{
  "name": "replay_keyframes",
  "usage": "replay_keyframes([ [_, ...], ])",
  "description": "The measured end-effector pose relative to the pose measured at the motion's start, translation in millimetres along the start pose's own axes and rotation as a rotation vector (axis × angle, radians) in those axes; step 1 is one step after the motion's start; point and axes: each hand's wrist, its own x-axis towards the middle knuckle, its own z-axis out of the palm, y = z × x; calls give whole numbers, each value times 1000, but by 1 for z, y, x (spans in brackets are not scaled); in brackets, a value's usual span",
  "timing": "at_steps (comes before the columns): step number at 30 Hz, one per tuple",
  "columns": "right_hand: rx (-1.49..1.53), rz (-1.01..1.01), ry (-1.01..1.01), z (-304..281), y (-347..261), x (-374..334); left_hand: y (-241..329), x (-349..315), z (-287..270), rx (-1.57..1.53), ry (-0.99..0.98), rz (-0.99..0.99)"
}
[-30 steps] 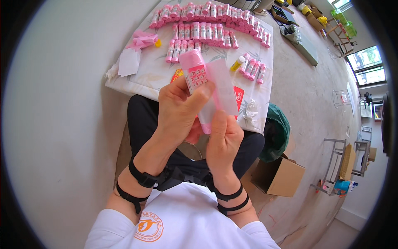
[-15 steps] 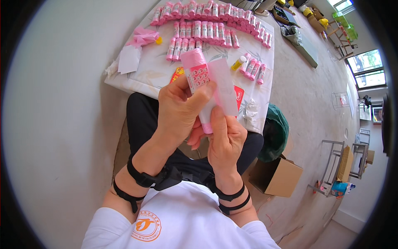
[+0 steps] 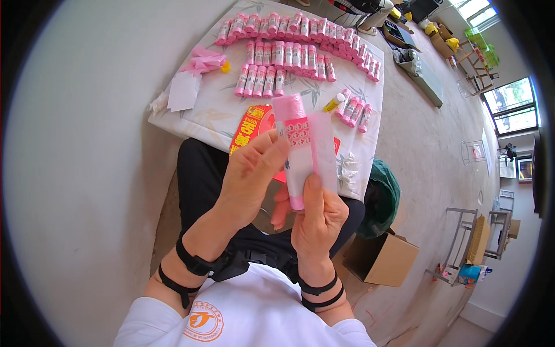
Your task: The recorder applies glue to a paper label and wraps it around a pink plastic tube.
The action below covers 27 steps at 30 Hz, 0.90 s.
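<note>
My left hand (image 3: 251,173) is closed round the left side of a pink plastic bag roll (image 3: 288,108), its thumb at the edge of the paper label. My right hand (image 3: 318,217) grips the roll's lower part, thumb on the front. The printed label (image 3: 298,134) wraps the roll, and a pale loose flap (image 3: 325,151) of it stands out to the right. Fingers behind the roll are partly hidden. On the table beyond lies a yellow glue stick (image 3: 333,103) beside several labelled pink rolls (image 3: 353,111).
Rows of finished-looking pink rolls (image 3: 286,55) fill the far table (image 3: 217,115). White paper sheets (image 3: 184,91) and crumpled pink plastic (image 3: 205,61) lie left. A red and yellow package (image 3: 250,128) lies under my hands. A green-lined bin (image 3: 381,199) and cardboard box (image 3: 390,257) stand right.
The roll now stands more upright and lower in the picture. My left thumb has slid back from the label's middle to its left edge. More of the red and yellow package shows.
</note>
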Motion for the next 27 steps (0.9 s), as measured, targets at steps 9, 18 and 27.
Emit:
replay_keyframes([
  [9,-73,-55,46,8,5,-10,13,-11,9,-70,-6,-85],
  [18,-84,-136,110,14,5,-24,9,-15,16,21,2,74],
  [27,-193,-135,145,2,15,-35,-4,-11,27,99,76,105],
])
